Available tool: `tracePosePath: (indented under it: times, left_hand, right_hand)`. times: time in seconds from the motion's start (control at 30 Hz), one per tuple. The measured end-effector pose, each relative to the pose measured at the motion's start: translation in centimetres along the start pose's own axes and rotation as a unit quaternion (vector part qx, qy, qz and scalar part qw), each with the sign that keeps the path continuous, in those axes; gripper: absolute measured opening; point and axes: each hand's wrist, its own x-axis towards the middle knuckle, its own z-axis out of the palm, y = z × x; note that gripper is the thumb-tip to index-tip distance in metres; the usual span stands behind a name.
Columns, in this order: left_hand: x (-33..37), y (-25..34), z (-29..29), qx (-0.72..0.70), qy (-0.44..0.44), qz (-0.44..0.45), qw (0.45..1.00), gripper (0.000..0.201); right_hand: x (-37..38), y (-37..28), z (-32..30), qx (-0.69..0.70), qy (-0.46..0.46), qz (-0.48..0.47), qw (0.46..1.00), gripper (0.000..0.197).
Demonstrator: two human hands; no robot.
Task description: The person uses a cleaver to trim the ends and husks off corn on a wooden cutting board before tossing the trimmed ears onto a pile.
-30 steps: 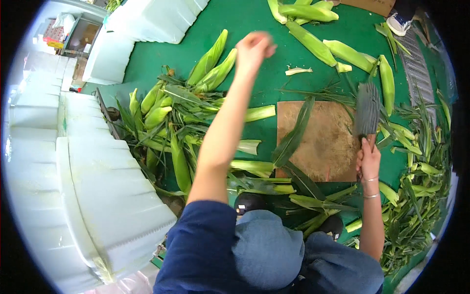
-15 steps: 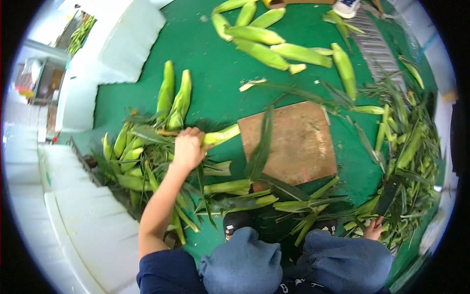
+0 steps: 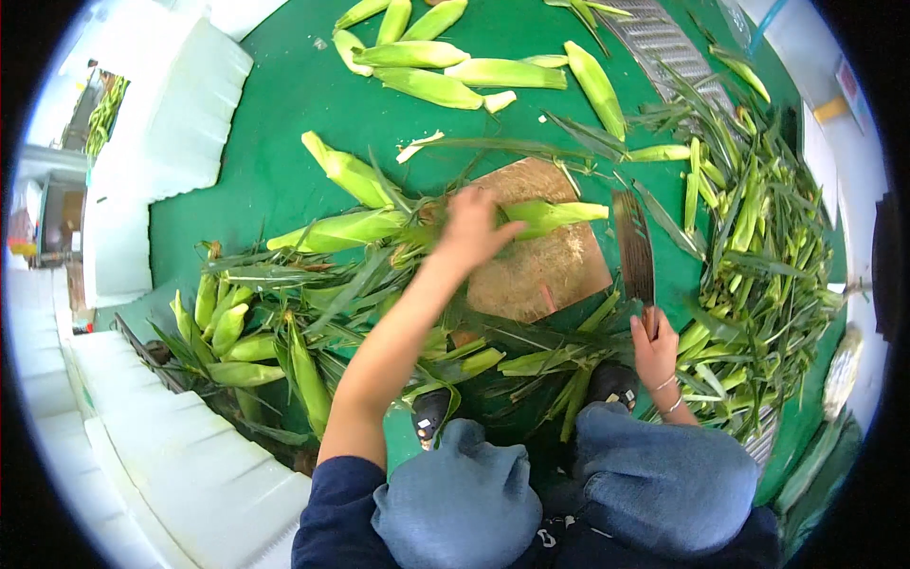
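Note:
My left hand [image 3: 469,228], blurred by motion, is closed around the base of a green-husked ear of corn [image 3: 550,216], its thumb sticking out to the right. The ear's pale end points right across a wooden chopping board [image 3: 512,284]. Two more husked ears, one angled up [image 3: 351,175] and one lying flatter [image 3: 336,231], trail leftward from the hand among long leaves. My right hand [image 3: 654,346] grips the wooden handle of a cleaver [image 3: 634,251]. Its dark, wet-looking blade stands just right of the board, apart from the corn.
Several husked ears [image 3: 427,87] lie on the green floor [image 3: 275,142] at the far side. A heap of leaves and stalks [image 3: 758,247] lines the right. More corn [image 3: 227,327] is piled at left beside white foam boxes [image 3: 171,398]. Cut stalks [image 3: 550,360] lie before my shoes.
My left hand has swung right, drawing the corn and its leaves over the board. The cleaver has risen from the right-hand leaf heap toward the board. The view has shifted right.

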Motion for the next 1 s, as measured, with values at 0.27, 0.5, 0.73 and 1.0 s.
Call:
tracePosePath:
  times: [0.27, 0.5, 0.73, 1.0]
  left_hand:
    - [-8.5, -9.4, -7.5, 0.152, -0.172, -0.210, 0.950, 0.054]
    - [-6.8, -6.3, -6.7, 0.168, -0.143, -0.092, 0.971, 0.054]
    - [-8.4, -4.5, -7.3, 0.084, -0.086, -0.100, 0.988, 0.052]
    - [-11.8, 2.3, -7.6, -0.036, -0.084, -0.154, 0.984, 0.052]
  right_hand:
    - [7.1, -4.8, 0.5, 0.073, -0.012, -0.098, 0.992, 0.018]
    - [9.5, -11.4, 0.7, 0.172, 0.039, -0.189, 0.966, 0.016]
    - [6.0, -5.8, 5.5, 0.063, 0.110, -0.259, 0.957, 0.019]
    - [7.4, -2.8, 6.5, 0.013, -0.191, 0.098, 0.977, 0.031]
